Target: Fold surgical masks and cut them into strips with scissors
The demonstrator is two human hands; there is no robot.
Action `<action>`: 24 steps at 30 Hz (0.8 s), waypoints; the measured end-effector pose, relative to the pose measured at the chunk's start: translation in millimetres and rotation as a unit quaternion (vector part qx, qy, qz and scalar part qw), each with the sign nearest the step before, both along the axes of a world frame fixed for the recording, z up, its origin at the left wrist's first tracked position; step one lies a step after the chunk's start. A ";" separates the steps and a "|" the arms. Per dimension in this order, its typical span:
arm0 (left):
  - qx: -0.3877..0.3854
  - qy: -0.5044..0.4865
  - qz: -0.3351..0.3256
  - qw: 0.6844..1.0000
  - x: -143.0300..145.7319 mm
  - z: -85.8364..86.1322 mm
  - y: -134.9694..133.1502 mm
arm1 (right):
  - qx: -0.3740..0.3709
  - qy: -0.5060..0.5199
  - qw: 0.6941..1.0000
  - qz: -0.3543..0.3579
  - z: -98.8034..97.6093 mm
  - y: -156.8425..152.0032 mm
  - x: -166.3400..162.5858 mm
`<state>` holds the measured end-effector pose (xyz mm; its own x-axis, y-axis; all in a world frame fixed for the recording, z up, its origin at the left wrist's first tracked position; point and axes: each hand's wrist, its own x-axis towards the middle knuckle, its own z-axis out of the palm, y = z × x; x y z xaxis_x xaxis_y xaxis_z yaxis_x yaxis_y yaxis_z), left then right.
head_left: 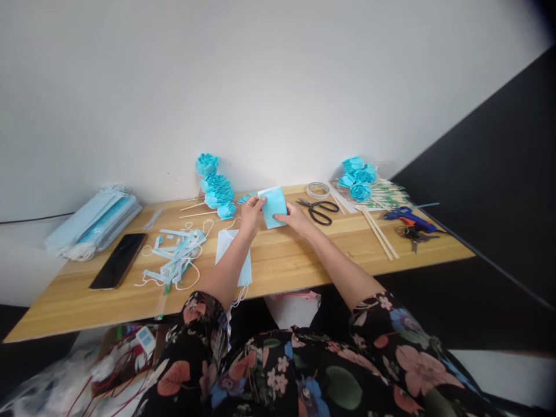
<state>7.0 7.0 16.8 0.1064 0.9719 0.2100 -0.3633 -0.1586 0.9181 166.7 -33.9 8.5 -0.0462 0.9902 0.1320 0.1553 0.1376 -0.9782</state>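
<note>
Craft workspace: glue gun (408, 218), scissors (310, 205), tape (319, 197), wooden table (299, 255).

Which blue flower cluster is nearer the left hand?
The left cluster, close to the left hand; the other cluster sits far right, near the glue gun.

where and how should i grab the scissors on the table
Probably best by the black handle loops of the scissors, coming from the right with the right hand once it releases the blue sheet. They lie flat, loops toward the right and blades pointing left, so that side avoids the tips.
</note>
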 end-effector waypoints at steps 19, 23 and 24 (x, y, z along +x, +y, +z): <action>0.056 0.107 0.158 0.980 2.8 -10.0 -0.4 | 0.034 -0.131 0.988 0.077 -10.4 -17.7 -18.2; 0.073 0.122 0.143 0.979 2.1 -7.0 -2.8 | 0.025 -0.031 0.995 0.090 6.6 -11.1 16.9; 0.077 0.129 0.136 0.979 2.7 -6.9 -4.1 | 0.028 -0.016 0.998 0.056 12.6 -9.0 23.9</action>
